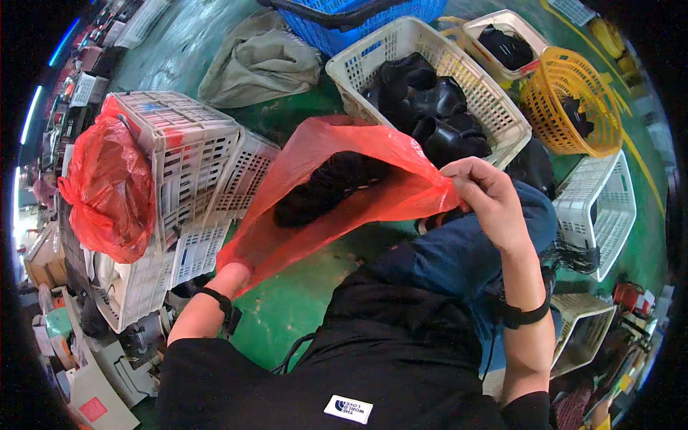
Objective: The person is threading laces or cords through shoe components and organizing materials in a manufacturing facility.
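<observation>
A red plastic bag is spread with its mouth wide between my two hands. Inside it lie dark black pieces, whose kind I cannot make out. My right hand pinches the bag's gathered right corner between thumb and fingers. At the bag's lower left edge, my left hand disappears behind the red film, so its fingers are hidden. Just beyond the bag, a white slotted crate holds several shiny black moulded parts.
Stacked white crates stand at left, beside a tied red bag. Behind are a grey sack and a blue basket. A yellow basket and white crate sit at right on the green floor.
</observation>
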Tool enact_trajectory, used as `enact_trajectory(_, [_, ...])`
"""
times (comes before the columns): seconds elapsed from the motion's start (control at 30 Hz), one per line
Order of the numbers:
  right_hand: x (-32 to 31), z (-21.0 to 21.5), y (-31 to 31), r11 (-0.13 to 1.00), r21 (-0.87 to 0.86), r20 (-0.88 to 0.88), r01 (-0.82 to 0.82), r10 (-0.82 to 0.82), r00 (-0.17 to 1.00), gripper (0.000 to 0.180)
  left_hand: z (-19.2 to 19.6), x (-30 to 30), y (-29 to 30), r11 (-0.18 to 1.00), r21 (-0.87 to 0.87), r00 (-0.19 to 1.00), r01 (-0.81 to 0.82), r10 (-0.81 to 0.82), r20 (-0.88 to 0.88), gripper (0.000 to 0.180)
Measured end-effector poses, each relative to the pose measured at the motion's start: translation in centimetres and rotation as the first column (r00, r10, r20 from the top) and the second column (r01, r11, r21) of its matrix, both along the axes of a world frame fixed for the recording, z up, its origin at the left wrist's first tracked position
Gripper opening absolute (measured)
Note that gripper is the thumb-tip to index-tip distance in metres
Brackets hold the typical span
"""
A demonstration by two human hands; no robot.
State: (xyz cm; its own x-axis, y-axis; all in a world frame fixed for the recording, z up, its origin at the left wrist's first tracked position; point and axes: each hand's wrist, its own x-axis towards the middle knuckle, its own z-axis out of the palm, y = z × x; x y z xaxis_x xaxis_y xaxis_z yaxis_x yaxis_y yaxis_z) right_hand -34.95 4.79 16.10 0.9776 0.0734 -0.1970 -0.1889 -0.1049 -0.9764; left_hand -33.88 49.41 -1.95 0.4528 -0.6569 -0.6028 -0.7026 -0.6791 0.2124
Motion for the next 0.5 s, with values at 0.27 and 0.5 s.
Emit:
enact_trajectory(0.27, [-0.5, -0.1, 0.5, 0.981, 0.109, -0.049, -0.160, 0.167, 0.985, 0.018, 3.0, -1.1, -0.8, 0.997, -0.026, 0.993, 0.078, -0.080, -0.089, 0.033])
enact_trajectory(0.5, [-0.5, -1.2, 1.7, 0.934, -0.049, 0.126, -0.354, 0.357, 0.926, 0.024, 7.4, -5.9, 4.5, 0.989, -0.043, 0.975, 0.139, -0.145, -0.170, 0.028])
